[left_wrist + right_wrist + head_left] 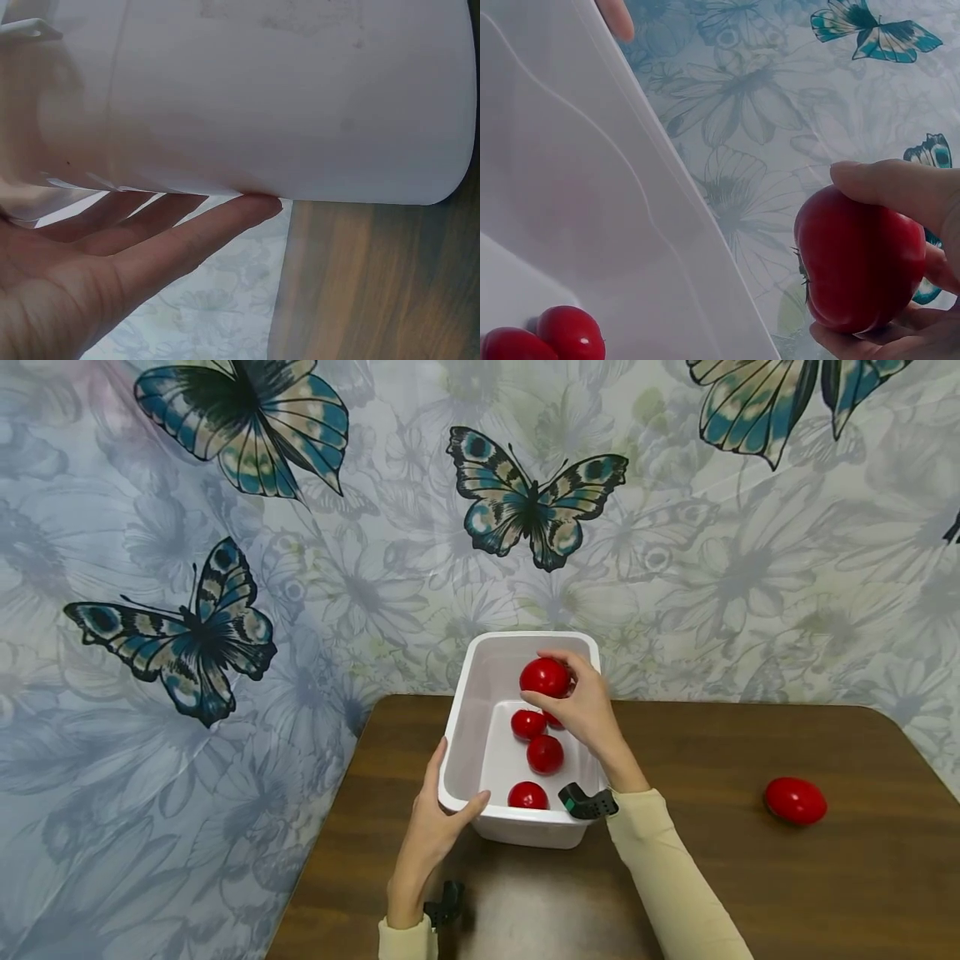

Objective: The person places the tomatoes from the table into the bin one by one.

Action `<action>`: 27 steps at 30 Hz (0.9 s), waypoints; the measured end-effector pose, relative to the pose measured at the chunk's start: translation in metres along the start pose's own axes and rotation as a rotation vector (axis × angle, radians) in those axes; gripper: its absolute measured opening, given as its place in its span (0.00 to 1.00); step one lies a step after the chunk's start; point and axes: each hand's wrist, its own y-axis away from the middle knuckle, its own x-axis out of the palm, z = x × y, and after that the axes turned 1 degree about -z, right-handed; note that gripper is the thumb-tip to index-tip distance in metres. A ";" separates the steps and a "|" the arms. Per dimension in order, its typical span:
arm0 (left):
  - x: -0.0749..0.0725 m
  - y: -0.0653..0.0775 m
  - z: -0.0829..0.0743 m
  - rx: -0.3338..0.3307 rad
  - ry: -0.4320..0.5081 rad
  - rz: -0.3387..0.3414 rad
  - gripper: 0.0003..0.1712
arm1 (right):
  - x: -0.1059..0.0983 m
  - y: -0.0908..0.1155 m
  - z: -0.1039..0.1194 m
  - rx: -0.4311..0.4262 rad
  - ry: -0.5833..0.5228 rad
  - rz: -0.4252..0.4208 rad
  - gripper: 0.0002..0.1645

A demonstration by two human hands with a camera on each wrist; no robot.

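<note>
A white plastic bin [487,727] stands on the table, with several red tomatoes on its floor, among them one tomato [545,754] near the middle and another [528,795] by the near wall. My left hand [437,831] holds the bin's near left corner, thumb over the rim and fingers against the outer wall [300,112]. Inside the far half of the bin in the head view, my right hand [588,706] grips a large tomato [855,262] between thumb and fingers. Partly hidden under that hand is a further tomato [553,720].
One more tomato [797,801] lies alone on the brown wooden table [712,877], right of the bin. Behind the table's far edge hangs a pale backdrop [420,568] printed with flowers and butterflies. Dark wrist cameras sit on both wrists.
</note>
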 end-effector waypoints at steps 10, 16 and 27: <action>0.003 0.004 0.002 -0.006 0.011 0.012 0.57 | -0.009 0.004 -0.007 -0.006 -0.087 0.006 0.36; 0.002 0.005 0.001 -0.028 -0.006 -0.007 0.58 | -0.016 0.006 -0.008 0.002 -0.101 0.014 0.37; 0.001 0.003 0.001 0.013 -0.025 -0.009 0.57 | -0.063 0.020 -0.016 -0.024 -0.127 -0.063 0.38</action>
